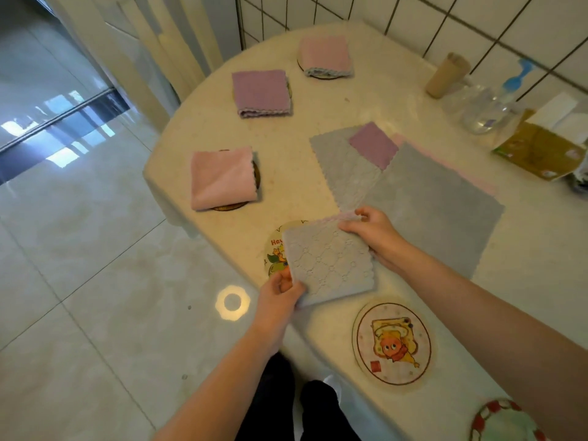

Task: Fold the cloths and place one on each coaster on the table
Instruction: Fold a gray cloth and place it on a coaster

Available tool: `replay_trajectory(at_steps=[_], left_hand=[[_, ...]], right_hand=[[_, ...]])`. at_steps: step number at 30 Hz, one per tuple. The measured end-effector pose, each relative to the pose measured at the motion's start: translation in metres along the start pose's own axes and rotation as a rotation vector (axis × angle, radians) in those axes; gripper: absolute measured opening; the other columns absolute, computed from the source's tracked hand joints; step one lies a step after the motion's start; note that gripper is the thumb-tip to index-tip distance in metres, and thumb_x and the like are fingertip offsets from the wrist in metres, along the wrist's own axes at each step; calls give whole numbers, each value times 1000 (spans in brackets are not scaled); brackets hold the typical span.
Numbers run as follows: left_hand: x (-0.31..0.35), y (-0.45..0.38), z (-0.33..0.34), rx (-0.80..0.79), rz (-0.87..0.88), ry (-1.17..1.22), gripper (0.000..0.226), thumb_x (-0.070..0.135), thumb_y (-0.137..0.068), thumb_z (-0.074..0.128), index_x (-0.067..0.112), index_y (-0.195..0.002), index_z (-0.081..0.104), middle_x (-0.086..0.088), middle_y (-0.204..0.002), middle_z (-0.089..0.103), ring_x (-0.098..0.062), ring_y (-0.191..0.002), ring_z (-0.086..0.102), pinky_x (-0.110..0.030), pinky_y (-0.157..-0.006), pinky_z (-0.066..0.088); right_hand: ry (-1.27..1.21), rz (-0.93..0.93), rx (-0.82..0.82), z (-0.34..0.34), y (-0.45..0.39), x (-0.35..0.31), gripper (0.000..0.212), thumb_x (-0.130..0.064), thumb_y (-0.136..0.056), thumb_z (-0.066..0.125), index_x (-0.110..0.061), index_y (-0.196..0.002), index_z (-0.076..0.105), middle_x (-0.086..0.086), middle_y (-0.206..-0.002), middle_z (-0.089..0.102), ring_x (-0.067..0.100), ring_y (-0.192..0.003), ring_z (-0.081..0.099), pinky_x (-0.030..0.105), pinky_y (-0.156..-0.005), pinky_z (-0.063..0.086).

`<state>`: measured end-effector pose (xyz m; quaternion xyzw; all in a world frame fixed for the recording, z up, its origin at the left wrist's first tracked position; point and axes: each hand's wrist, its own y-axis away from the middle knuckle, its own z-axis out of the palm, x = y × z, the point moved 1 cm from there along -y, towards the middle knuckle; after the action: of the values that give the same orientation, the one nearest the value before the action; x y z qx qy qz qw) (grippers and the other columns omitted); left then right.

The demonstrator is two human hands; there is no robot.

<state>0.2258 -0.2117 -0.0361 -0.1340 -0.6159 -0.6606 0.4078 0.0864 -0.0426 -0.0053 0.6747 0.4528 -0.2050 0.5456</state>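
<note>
Both hands grip folded grey cloth, seemingly partly over cartoon coaster.

The cream table carries coasters, folded cloths, flat cloths and a cup.

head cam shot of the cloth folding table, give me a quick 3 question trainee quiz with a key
1. True or false: both hands grip the folded grey cloth.
2. How many coasters already carry a folded cloth? A) two B) three C) five
3. Which bare coaster lies just near of the grey cloth, toward the person?

Key
1. True: the left hand pinches its near corner and the right hand its far edge.
2. B: the near pink cloth, the purple cloth and the far pink cloth each sit on one.
3. The toast-picture coaster.
</note>
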Motion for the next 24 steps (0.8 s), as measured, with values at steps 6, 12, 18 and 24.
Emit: replay_trajectory(at_steps=[6, 12, 18, 24], left_hand=[[12, -36, -27, 85, -165, -121, 9, 6, -86, 64, 4, -89, 55, -14, -94, 64, -26, -89, 66, -45, -83, 57], [12, -40, -36, 116, -151, -281, 13, 11, -85, 67, 3, -84, 56, -12, -84, 61, -28, -83, 68, -42, -73, 60], [22, -39, -39, 81, -126, -427, 15, 16, -84, 67, 5, -84, 57, -14, -87, 67, -29, -77, 71, -40, -67, 61], [29, -47, -42, 52, 8, -901, 21, 30, -78, 62, 9, -77, 60, -4, -61, 70, -19, -60, 68, -37, -65, 59]], right_hand=[[181, 18, 41, 43, -31, -4, 41, -26, -85, 67, -7, -117, 48, 2, -99, 46, 17, -93, 47, 32, -83, 41], [206, 47, 26, 52, -33, 0, 36, -21, -85, 62, -14, -118, 49, 2, -108, 49, 13, -90, 50, 28, -70, 41], [294, -82, 39, 49, -36, 3, 30, 5, -84, 50, -11, -107, 58, -6, -94, 51, 15, -92, 50, 32, -70, 45], [610, -222, 123, 48, -45, 16, 26, -13, -85, 62, -16, -109, 53, 5, -109, 50, 18, -87, 54, 34, -78, 49]])
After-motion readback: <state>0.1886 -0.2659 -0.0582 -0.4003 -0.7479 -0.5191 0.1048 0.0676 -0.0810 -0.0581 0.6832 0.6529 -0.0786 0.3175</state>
